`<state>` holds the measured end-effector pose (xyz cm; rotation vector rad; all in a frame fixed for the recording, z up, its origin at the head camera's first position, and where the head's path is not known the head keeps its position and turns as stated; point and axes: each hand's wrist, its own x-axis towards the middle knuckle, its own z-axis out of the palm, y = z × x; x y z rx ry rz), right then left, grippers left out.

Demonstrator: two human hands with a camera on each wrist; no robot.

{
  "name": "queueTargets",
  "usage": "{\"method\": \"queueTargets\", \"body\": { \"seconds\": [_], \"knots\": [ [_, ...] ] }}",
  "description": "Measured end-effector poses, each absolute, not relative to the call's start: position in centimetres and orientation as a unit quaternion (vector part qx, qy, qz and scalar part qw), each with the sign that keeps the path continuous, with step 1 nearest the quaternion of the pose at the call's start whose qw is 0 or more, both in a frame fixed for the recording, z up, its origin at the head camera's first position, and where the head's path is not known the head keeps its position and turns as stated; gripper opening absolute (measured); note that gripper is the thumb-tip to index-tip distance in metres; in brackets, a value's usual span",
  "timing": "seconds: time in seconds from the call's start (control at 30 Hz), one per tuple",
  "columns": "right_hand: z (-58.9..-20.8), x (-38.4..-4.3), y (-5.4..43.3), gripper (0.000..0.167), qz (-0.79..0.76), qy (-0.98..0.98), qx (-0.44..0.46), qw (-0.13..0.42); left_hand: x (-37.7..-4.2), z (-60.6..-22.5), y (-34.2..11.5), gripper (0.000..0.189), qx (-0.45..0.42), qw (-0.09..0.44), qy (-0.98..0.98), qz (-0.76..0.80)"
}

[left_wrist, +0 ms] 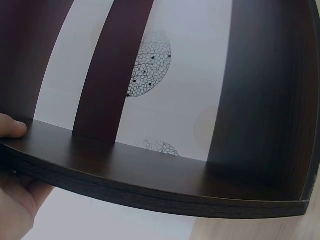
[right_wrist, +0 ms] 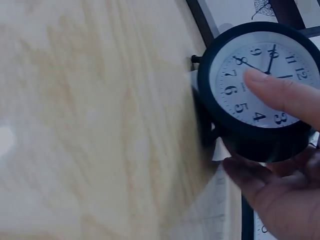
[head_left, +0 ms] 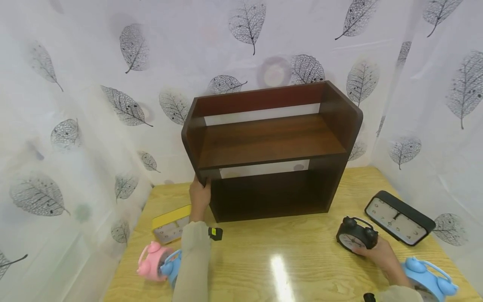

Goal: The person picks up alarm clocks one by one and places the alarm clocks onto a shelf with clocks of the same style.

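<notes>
Right hand (head_left: 382, 253) gripping black alarm clock (head_left: 352, 233), left hand (head_left: 200, 196) holding shelf unit (head_left: 269, 140)

The black alarm clock is sitting within the right fingers (right_wrist: 247, 176): they are curling under its round body, parted by its thickness, while the thumb (right_wrist: 282, 94) is pressing on its dial (right_wrist: 239, 100). Whether it is touching the worktop (head_left: 256, 256), I cannot tell. The left fingers are pinching the shelf unit's left side panel (left_wrist: 150, 180), closed to its thickness, thumb on one face and fingers on the other. Beyond and right of the right fingers, a black rectangular clock (head_left: 398, 218) is lying; nearer the wearer, a large blue clock (head_left: 426, 279) is resting. Nearer than the left fingers and to their left, yellow (head_left: 171, 217), pink (head_left: 154, 264) and small blue clocks (head_left: 172, 270) are standing.
</notes>
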<state>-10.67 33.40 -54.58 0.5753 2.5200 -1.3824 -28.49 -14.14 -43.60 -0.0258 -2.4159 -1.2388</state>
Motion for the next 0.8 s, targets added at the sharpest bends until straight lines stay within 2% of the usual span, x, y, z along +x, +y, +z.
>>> {"method": "queueTargets", "body": {
  "seconds": [0.2, 0.37, 0.5, 0.67, 0.8],
  "knots": [
    [-54.6, -10.8, 33.1, 0.101, -0.468, 0.85, 0.216, 0.108, -28.7, -43.8, -14.3, 0.039, -0.01, 0.205, -0.872, -0.445],
    [-54.8, -11.0, 33.1, 0.1, -0.477, 0.844, 0.219, 0.108, -28.7, -43.9, -14.4, 0.039, -0.013, 0.199, -0.874, -0.443],
    [-55.0, -11.0, 33.2, 0.094, -0.474, 0.853, 0.19, 0.107, -28.7, -43.9, -14.4, 0.039, -0.012, 0.196, -0.874, -0.445],
    [-55.4, -11.2, 33.2, 0.077, -0.46, 0.874, 0.125, 0.094, -28.7, -43.8, -14.4, 0.039, -0.014, 0.193, -0.874, -0.445],
    [-55.7, -11.2, 33.1, 0.075, -0.469, 0.873, 0.099, 0.091, -28.6, -43.7, -14.4, 0.04, -0.013, 0.185, -0.874, -0.449]
  ]
}}
